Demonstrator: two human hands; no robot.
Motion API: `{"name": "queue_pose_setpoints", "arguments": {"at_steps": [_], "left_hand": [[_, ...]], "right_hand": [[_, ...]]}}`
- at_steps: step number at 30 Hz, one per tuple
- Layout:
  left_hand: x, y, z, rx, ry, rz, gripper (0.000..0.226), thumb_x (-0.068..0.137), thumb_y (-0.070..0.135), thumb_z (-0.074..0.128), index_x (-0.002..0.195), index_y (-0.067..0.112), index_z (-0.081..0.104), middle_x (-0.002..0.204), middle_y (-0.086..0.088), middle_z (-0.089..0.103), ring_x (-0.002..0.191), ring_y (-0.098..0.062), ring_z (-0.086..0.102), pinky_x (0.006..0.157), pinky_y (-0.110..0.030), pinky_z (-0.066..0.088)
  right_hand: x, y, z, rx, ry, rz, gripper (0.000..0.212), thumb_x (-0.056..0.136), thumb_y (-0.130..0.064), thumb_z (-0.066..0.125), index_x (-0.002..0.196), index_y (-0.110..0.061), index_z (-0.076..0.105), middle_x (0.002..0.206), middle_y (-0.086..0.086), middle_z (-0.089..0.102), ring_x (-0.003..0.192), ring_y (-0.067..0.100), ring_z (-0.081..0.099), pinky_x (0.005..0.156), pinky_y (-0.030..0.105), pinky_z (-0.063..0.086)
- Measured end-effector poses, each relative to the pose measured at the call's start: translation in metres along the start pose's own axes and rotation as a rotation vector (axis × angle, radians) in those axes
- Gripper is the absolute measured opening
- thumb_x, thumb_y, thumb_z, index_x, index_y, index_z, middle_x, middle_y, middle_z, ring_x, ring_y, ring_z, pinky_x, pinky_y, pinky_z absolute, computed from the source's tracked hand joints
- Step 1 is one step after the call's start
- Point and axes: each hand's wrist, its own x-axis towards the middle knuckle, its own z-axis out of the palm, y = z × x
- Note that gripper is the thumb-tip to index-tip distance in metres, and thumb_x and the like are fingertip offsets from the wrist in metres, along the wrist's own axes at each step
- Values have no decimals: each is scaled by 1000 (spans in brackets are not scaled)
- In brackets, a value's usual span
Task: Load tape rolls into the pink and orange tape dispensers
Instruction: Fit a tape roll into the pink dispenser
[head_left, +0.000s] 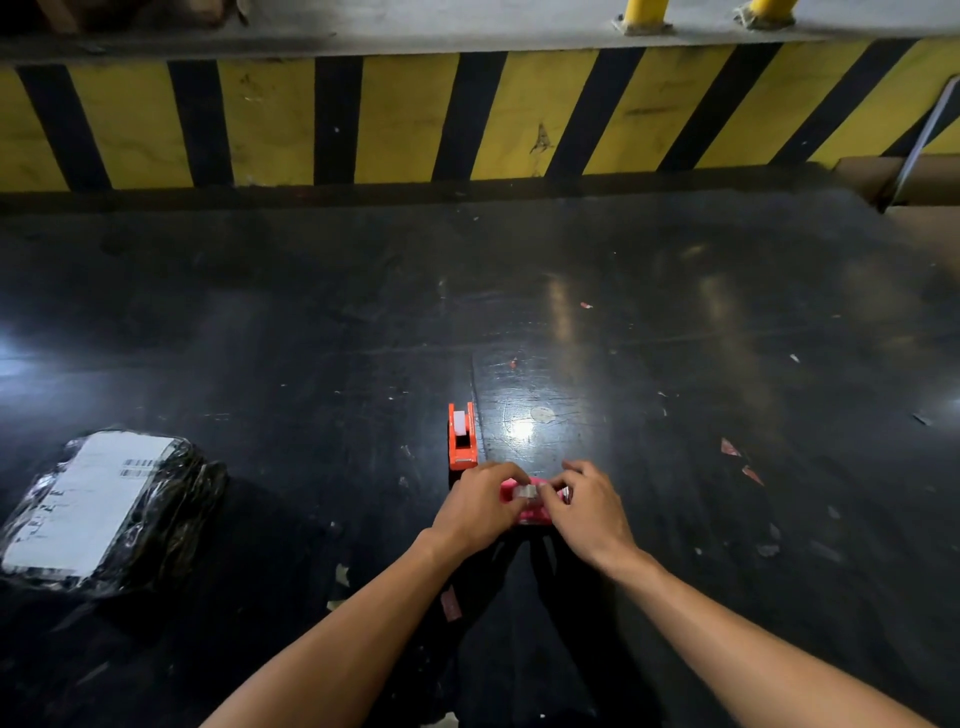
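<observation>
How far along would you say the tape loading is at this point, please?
The orange dispenser stands alone on the dark table with a white roll seated in it, so that one looks done. The left hand and right hand are both on the pink dispenser, working a tape roll into it. Seating that roll is what remains.

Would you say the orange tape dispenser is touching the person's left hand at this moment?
Cannot tell. In the head view the orange tape dispenser ends right at the left hand's knuckles, with no plain gap or contact visible.
</observation>
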Motion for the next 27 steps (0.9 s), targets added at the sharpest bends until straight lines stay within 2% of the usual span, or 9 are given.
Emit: {"name": "queue_pose_setpoints", "arguments": {"at_steps": [4,8,10,13,19,24,27], "left_hand": [[0,3,0,9,12,-7,14,88,24,62,99,22,71,104,0,74,94,-17,66,85,-40,55],[0,2,-1,18,-5,-10,16,87,31,68,101,23,70,105,1,74,94,-17,66,84,-39,55],[0,0,-1,18,-6,-4,21,85,33,72,102,22,71,104,0,74,93,-17,66,82,-36,54],[0,-1,-1,24,-5,1,20,85,28,73,104,21,72,107,-1,74,94,-16,66,85,-35,54],[-1,-1,-4,17,-12,7,20,87,28,72,105,19,72,109,-2,74,92,-16,66,86,-37,55],[-1,1,-6,7,-17,-1,21,88,27,72,107,17,73,110,-3,75,92,-15,66,88,-36,55],[-2,2,-7,-1,-12,-6,22,88,28,73,107,17,73,109,-2,75,88,-13,64,88,-36,55]], "right_hand": [[3,-10,3,95,36,108,22,80,-38,69,76,-17,73,100,7,64,98,24,61,83,31,47],[7,-14,2,158,20,186,14,78,-23,70,72,-11,72,94,10,67,85,22,61,67,24,40],[6,-10,-3,221,6,210,14,79,-20,69,71,-8,71,85,10,71,73,18,59,58,25,39],[6,1,-14,337,-25,258,15,79,-19,72,69,-10,69,74,9,72,65,16,57,61,28,43],[15,23,-25,392,-114,295,17,77,-17,73,62,-16,65,65,3,67,63,17,59,65,35,49],[16,29,-29,498,-157,353,22,78,-4,71,63,-12,57,71,16,63,73,28,63,72,43,50],[16,35,-29,562,-155,382,28,78,2,68,62,-13,51,73,28,59,80,34,64,83,50,51]]}}
